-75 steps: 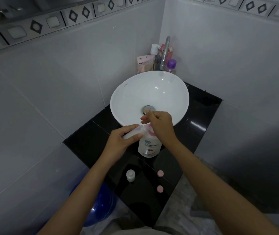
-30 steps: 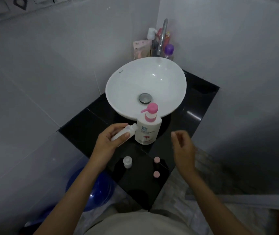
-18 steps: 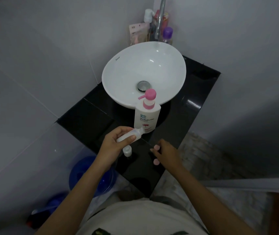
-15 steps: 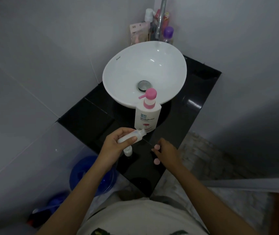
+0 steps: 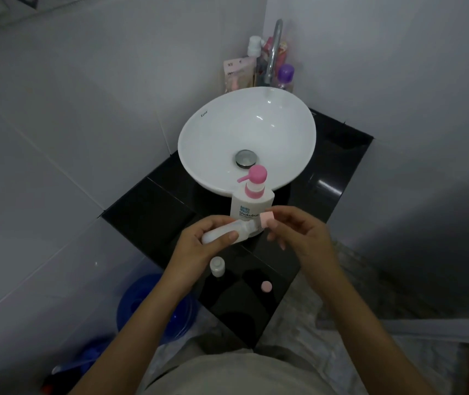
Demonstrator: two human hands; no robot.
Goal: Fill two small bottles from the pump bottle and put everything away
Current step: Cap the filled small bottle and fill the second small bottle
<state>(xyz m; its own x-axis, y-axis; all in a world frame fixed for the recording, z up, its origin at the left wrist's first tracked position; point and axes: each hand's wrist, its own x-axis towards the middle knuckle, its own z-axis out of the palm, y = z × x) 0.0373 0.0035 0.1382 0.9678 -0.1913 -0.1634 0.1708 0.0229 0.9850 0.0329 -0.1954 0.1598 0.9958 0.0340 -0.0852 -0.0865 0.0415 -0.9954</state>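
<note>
**Cap meets the first small bottle**

Now the right hand (image 5: 298, 232) has come up from the surface (image 5: 153, 212) with a pink cap (image 5: 267, 217) pinched between thumb and fingertips; half a second ago it was down among the two caps lying there, and only one loose cap (image 5: 266, 286) remains, at about 5 o'clock from the second small bottle (image 5: 217, 266). The left hand (image 5: 199, 246) still grips the first small bottle (image 5: 226, 234) on its side, fingers curled round the body, mouth pointing toward 3 o'clock and just meeting the cap. The pump bottle (image 5: 251, 199) stands untouched at 12 o'clock, in front of the basin (image 5: 219, 121). Pumping into this bottle looks finished, so closing it comes next. The second bottle stands open and upright below the left hand, probably awaiting its own turn.
</note>
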